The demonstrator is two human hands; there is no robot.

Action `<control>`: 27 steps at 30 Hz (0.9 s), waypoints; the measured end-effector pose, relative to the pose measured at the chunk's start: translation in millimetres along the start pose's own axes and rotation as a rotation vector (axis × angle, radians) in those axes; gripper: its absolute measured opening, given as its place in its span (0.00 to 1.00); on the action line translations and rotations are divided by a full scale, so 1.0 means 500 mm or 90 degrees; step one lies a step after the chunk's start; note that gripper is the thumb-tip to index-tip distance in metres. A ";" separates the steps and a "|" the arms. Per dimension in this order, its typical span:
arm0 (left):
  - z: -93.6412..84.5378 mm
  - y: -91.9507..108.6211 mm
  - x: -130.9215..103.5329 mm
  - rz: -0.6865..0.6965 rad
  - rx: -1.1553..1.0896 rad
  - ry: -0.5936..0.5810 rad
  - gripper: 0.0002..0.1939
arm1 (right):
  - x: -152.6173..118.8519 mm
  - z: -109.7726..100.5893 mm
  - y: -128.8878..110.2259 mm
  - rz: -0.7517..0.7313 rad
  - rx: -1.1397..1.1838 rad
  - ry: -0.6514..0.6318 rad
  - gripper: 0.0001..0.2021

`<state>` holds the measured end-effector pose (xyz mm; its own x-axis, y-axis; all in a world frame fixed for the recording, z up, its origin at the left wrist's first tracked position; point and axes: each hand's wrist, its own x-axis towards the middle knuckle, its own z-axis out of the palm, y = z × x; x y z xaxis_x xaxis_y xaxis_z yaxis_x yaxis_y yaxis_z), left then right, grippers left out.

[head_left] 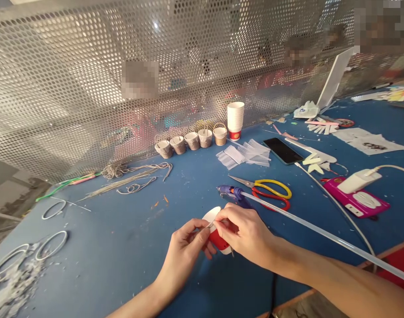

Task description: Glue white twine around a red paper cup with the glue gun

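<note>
My left hand [190,245] and my right hand [246,227] meet over a small red and white paper cup [218,239], tilted just above the blue table. The left thumb and fingers are closed on a thin pale cord [207,226] at the cup's side. My right fingertips pinch close by, near the cup's white upper part, and cover part of it. Whether they grip the cord or the cup wall is hard to see. Just beyond the right hand lies a purple glue gun [233,191] with a long clear glue stick. Scissors [266,187] with yellow and red handles rest behind it.
Several small cups with handles [205,138] line the perforated metal screen [89,88], beside a stack of paper cups [235,117]. Clear glue strips [244,153], a phone [283,151] and a pink power strip [357,201] lie rightward. Cords [132,174] and wire rings [51,245] lie left.
</note>
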<state>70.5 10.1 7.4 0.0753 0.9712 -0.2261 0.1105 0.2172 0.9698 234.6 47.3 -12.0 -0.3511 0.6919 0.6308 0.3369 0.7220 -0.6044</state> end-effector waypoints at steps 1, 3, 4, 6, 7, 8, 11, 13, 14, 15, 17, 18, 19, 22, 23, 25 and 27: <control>-0.001 -0.001 0.000 -0.001 -0.003 -0.002 0.11 | -0.001 0.000 0.000 0.003 -0.002 0.000 0.07; -0.003 -0.005 0.001 0.002 -0.006 0.000 0.10 | -0.002 0.000 0.001 0.011 -0.006 -0.006 0.07; -0.005 -0.007 0.001 0.003 -0.005 0.001 0.10 | -0.002 0.000 0.002 0.014 -0.007 -0.009 0.07; -0.008 -0.011 0.002 0.008 -0.003 0.007 0.10 | -0.003 -0.002 0.003 0.018 -0.007 -0.016 0.07; -0.009 -0.012 0.002 0.010 -0.003 0.006 0.10 | -0.003 -0.002 0.003 0.017 -0.006 -0.016 0.07; -0.009 -0.012 0.002 0.011 -0.002 0.005 0.11 | -0.003 -0.002 0.004 0.014 -0.005 -0.014 0.07; -0.008 -0.009 -0.001 0.019 0.008 -0.001 0.11 | -0.002 -0.001 0.003 0.007 -0.003 -0.007 0.07; -0.006 -0.006 -0.003 0.025 0.017 0.004 0.11 | -0.002 0.000 0.002 0.008 -0.001 -0.010 0.07; -0.006 -0.005 -0.004 0.029 0.021 0.011 0.11 | -0.002 0.000 0.002 0.009 0.000 -0.013 0.07; -0.005 -0.004 -0.003 0.032 0.024 0.018 0.11 | -0.002 -0.001 0.003 0.009 0.001 -0.015 0.07; -0.005 -0.004 -0.002 0.038 0.027 0.029 0.11 | -0.002 -0.002 0.004 0.004 -0.002 -0.017 0.07; -0.005 -0.005 -0.001 0.040 0.028 0.031 0.11 | -0.002 -0.004 0.005 -0.001 -0.007 -0.017 0.07; -0.005 -0.005 0.000 0.040 0.030 0.034 0.11 | -0.002 -0.005 0.006 -0.007 -0.012 -0.015 0.07; -0.006 -0.006 0.002 0.038 0.033 0.040 0.11 | -0.001 -0.007 0.007 -0.018 -0.021 -0.011 0.07; -0.006 -0.006 0.002 0.037 0.034 0.040 0.11 | -0.001 -0.007 0.007 -0.018 -0.022 -0.011 0.07; -0.007 -0.006 0.002 0.036 0.035 0.036 0.11 | -0.001 -0.005 0.008 -0.014 -0.020 -0.013 0.07; -0.008 -0.006 0.001 0.038 0.037 0.034 0.11 | -0.002 -0.004 0.009 -0.006 -0.014 -0.015 0.07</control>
<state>66.4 10.5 4.6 0.0312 0.9864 -0.1611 0.1651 0.1539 0.9742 237.9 50.0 -14.4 -0.3750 0.6846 0.6250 0.3522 0.7289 -0.5871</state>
